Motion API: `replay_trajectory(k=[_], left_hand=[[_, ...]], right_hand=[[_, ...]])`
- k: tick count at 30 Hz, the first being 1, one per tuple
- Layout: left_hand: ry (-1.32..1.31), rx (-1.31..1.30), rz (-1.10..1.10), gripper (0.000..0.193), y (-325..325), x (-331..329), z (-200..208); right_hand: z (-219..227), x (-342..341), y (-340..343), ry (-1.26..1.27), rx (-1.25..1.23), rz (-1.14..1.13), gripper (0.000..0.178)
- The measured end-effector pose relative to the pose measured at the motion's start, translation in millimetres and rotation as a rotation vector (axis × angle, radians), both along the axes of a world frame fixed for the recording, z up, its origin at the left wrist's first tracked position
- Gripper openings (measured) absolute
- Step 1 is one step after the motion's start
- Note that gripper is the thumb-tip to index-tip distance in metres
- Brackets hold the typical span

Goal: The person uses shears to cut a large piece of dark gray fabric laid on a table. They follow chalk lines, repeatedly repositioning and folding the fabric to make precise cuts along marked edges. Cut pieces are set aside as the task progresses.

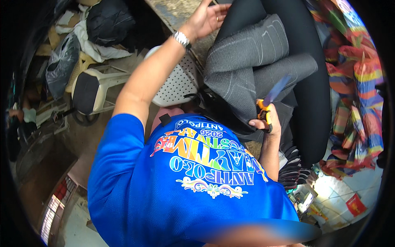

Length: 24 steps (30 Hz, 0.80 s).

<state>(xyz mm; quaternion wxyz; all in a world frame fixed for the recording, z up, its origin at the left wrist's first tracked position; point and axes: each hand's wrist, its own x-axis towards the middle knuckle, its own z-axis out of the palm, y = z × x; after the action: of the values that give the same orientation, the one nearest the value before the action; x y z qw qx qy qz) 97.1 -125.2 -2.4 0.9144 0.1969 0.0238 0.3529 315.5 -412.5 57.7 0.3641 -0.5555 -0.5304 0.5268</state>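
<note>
My right hand [273, 119] is closed around the orange and black handles of a pair of scissors [264, 108]. Their blurred bluish blade points up and to the right, over the grey cloth. That thick grey cloth [247, 61], marked with pale chalk lines, lies folded in loose layers in front of me. At the top edge, my left hand [205, 18] has its fingers stretched out beside black material [242, 18]; it seems to hold nothing, though its fingertips are partly cut off. More smooth black material [309, 86] runs along the right of the grey cloth.
A worn tabletop [166, 10] shows at the top. Left of the cloth is a perforated light-grey plastic seat [177, 78]; farther left stands a chair with a black pad [85, 94], near black bags [109, 22]. Plaid bundles [366, 94] and stacked dark pieces [291, 168] lie right.
</note>
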Motion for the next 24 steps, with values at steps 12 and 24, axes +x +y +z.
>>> replay_trajectory(k=[12, 24], left_hand=[[1.44, 1.555, -0.011, 0.079, 31, 63, 118], [1.026, 1.979, -0.141, 0.073, -8, 98, 71]], right_hand=[[-21, -29, -16, 0.072, -0.229, 0.069, 0.029], [-56, -47, -7, 0.145, -0.271, 0.121, 0.032]])
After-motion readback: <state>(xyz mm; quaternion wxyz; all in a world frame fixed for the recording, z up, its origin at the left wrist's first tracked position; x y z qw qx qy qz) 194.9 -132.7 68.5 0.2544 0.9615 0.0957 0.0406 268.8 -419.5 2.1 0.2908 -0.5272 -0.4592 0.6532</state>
